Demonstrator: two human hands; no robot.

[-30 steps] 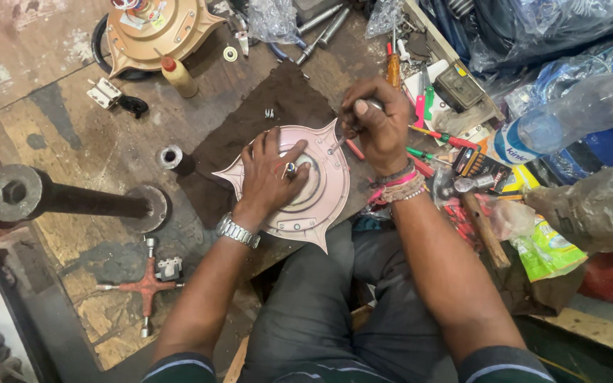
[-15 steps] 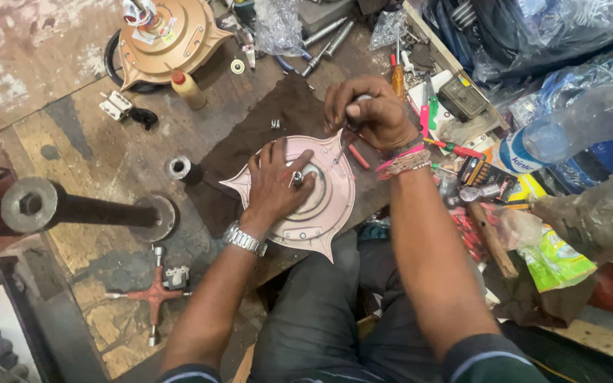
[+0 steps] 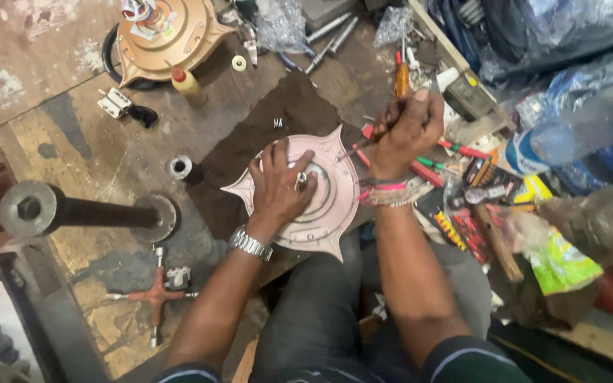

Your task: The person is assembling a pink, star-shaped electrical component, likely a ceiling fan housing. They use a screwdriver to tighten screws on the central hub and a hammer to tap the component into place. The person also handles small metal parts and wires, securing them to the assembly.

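Pink metal, star-pointed round fan cover plate (image 3: 335, 206) flat on a dark brown cloth (image 3: 278, 128) atop the worn wooden workbench (image 3: 86, 163). Left hand (image 3: 278, 186) spread open, palm pressed on the plate's middle, ring on one finger, steel watch at the wrist. Right hand (image 3: 404, 131) just past the plate's far right edge, fingers closed around a slim screwdriver (image 3: 363, 145), tip angled down onto the plate's rim. Beyond the plate, far left: gold-coloured fan motor housing (image 3: 168, 35) and small yellow oil bottle with red cap (image 3: 187, 84). Left of the plate: small silver bearing ring (image 3: 180, 167), heavy black steel shaft with flange (image 3: 79, 211). Near left: red cross-shaped wrench (image 3: 156, 296). Right of the plate: wooden-handled hammer (image 3: 489, 227) among scattered tools.
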